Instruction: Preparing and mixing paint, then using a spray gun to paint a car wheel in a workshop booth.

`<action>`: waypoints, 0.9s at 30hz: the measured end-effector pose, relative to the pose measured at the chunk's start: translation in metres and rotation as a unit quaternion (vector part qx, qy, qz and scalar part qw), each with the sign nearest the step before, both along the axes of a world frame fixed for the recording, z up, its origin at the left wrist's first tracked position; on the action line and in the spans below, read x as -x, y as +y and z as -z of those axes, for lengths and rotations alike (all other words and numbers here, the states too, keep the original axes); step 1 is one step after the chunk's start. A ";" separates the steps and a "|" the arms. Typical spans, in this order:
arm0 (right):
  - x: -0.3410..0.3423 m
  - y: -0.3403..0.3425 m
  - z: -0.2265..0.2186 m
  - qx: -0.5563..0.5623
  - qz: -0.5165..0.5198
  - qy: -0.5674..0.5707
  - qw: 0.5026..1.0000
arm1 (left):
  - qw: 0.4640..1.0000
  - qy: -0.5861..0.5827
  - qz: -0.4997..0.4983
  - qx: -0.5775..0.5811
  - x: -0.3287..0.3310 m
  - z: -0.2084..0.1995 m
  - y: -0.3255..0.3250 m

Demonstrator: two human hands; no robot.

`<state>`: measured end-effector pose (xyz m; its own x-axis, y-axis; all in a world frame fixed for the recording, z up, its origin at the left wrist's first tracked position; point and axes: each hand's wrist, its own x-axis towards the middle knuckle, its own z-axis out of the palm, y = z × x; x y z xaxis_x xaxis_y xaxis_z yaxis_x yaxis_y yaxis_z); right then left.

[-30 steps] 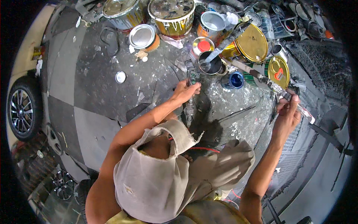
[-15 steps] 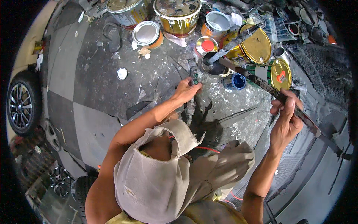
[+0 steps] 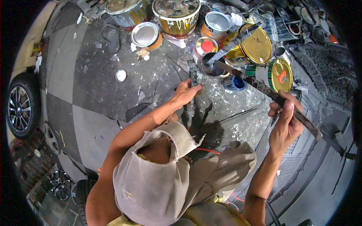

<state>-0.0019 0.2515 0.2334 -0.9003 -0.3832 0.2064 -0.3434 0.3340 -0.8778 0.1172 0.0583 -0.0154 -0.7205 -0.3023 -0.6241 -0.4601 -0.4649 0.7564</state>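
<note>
My right hand [image 3: 285,126] grips a long, flat, paint-stained stirring stick [image 3: 260,86] near its outer end. The stick slants up to the left, with its far end inside an open dark-lined can [image 3: 204,69]. My left hand [image 3: 184,93] is closed around a paint-crusted, rod-shaped thing [image 3: 190,115] on the floor, whose upper part looks greenish; its kind is unclear. Beside the dark can stand a small open can with blue paint [image 3: 236,83] and a can with a red cap [image 3: 207,46]. A green can with a gold lid [image 3: 281,75] lies behind the stick.
Large paint buckets [image 3: 176,22], an orange can [image 3: 146,35] and an open grey-lipped can [image 3: 217,23] stand at the back. A tilted gold-lidded can [image 3: 256,45] is at the right. A round lid [image 3: 121,75] and a sandal [image 3: 111,38] lie left; a wheel [image 3: 23,105] stands farther left.
The stick's far end has shifted a little left, further into the dark can, and my right hand has moved slightly with it. My left hand keeps its hold. The whole view has shifted slightly.
</note>
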 end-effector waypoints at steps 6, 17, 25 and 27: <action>0.021 0.008 0.019 0.030 0.101 -0.030 0.994 | 0.999 -0.039 -0.016 -0.009 -0.002 -0.003 -0.012; 0.059 -0.035 0.157 -0.200 -0.047 0.010 0.979 | 0.998 -0.029 -0.037 -0.033 -0.009 0.002 -0.022; 0.078 0.012 0.097 -0.072 0.101 -0.097 0.988 | 0.999 -0.042 -0.016 0.000 -0.003 -0.001 -0.023; 0.072 0.020 0.066 -0.052 0.110 -0.091 0.988 | 0.999 -0.042 -0.012 0.005 0.000 -0.002 -0.021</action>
